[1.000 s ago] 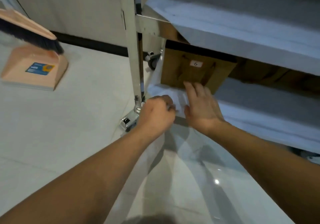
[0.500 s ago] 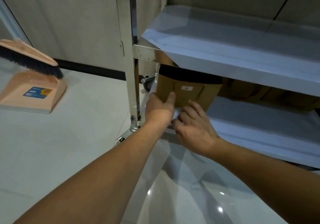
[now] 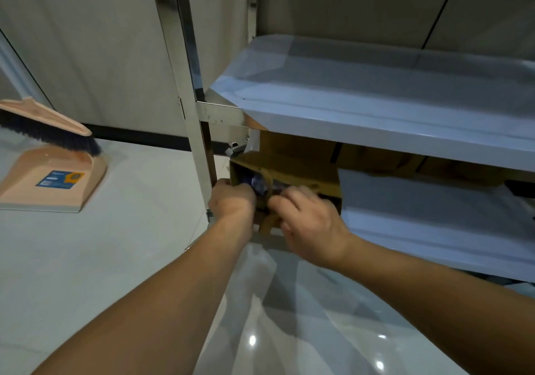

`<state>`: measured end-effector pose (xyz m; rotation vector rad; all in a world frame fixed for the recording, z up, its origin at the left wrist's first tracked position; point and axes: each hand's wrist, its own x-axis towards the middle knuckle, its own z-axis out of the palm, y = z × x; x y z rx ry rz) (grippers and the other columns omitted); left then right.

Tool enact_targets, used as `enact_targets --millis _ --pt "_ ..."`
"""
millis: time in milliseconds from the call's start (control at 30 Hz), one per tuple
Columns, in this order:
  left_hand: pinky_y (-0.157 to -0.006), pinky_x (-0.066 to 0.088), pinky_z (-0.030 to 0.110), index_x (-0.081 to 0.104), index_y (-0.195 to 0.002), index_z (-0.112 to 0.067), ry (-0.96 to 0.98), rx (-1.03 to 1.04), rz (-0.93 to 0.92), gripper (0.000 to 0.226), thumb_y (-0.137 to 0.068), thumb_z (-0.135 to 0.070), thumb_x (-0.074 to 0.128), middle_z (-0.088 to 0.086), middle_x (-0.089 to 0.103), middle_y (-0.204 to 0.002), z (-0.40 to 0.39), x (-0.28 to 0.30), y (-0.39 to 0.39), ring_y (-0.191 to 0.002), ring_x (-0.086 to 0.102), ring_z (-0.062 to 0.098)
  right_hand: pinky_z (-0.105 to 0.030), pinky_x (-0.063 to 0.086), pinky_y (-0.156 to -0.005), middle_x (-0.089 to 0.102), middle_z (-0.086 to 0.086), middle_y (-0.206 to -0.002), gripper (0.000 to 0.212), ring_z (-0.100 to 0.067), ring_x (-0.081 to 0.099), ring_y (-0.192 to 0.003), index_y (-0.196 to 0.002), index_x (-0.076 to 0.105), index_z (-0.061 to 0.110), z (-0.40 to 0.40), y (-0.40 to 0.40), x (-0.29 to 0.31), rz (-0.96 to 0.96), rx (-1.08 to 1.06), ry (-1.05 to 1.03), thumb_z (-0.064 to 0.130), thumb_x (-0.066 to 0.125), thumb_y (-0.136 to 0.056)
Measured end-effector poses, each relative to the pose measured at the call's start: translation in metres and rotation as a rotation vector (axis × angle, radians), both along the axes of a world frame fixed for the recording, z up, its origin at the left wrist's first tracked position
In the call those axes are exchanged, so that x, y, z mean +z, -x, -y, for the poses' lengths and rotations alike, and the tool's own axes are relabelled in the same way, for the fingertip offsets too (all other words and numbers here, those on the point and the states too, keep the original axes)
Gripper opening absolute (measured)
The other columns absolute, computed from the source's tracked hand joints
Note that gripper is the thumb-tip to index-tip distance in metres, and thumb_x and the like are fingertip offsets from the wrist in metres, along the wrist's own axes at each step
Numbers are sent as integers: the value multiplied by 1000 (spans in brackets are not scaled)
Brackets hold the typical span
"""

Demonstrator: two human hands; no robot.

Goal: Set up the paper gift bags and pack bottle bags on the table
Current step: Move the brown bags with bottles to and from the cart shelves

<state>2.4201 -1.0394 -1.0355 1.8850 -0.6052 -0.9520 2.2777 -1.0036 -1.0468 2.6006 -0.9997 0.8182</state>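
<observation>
Head view, steel shelf rack, glossy tiled floor, dustpan

A pale, glossy tiled floor throws back small bright spots of ceiling light. Beige wall panels meet it at a dark skirting strip. A steel-framed shelving rack stands at right, its shelves covered in white sheeting. At left, a peach dustpan holds a dark-bristled brush.
</observation>
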Motion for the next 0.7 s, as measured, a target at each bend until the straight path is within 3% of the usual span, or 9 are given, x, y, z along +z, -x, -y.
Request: enact_targets --millis 133,233,367,467,533,600,700 --pt "-97 55 47 63 -121 -11 -15 5 7 24 -100 -14 53 12 65 -112 -2 3 1 -103 63 32 -28 40 -48 54 -12 -121 61 -29 64 -88 -127 45 16 -1 3 -3 -166 -231 -118 18 79 -76" --pt "-97 55 47 61 -121 -9 -24 -9 18 23 -101 -12 51 9 58 -104 -5 6 2 -100 60 31 -32 44 -62 51 -8 -136 58 -27 62 -104 -142 38 19 -3 2 -3 -214 -282 -198 26 64 -91" --pt "-97 54 52 59 -126 -8 -16 -7 0 27 -100 -13 52 15 61 -117 -8 7 2 -112 61 38 -30 38 -60 65 -1 -101 40 -22 61 -79 -135 41 22 4 1 -2 -90 -383 -352 43 45 -101" --pt "-97 54 53 57 -131 -8 -29 -2 -18 31 -101 -14 53 15 60 -124 -4 7 1 -116 59 38 -32 41 -59 64 1 -93 27 -23 60 -75 -121 51 25 6 1 -2 -90 -398 -430 43 47 -101" --pt "-99 54 51 58 -128 -10 -23 12 -35 28 -101 -15 53 14 61 -123 -3 6 2 -116 60 37 -30 39 -57 65 1 -87 15 -24 62 -75 -103 61 23 6 -1 -2 -69 -372 -401 34 53 -96" --pt "-98 54 46 61 -114 -15 -6 27 -48 17 -99 -13 52 11 63 -113 -11 7 2 -109 61 34 -25 31 -50 62 0 -67 7 -25 60 -58 -75 64 21 4 -2 -3 2 -335 -354 23 61 -80" --pt "-92 53 39 61 -99 -19 -42 65 -46 20 -91 -4 50 2 63 -100 -43 12 4 -96 60 27 -19 28 -42 51 3 -47 19 -20 48 -38 -52 53 20 -26 -7 -2 103 -333 -452 21 61 -70"
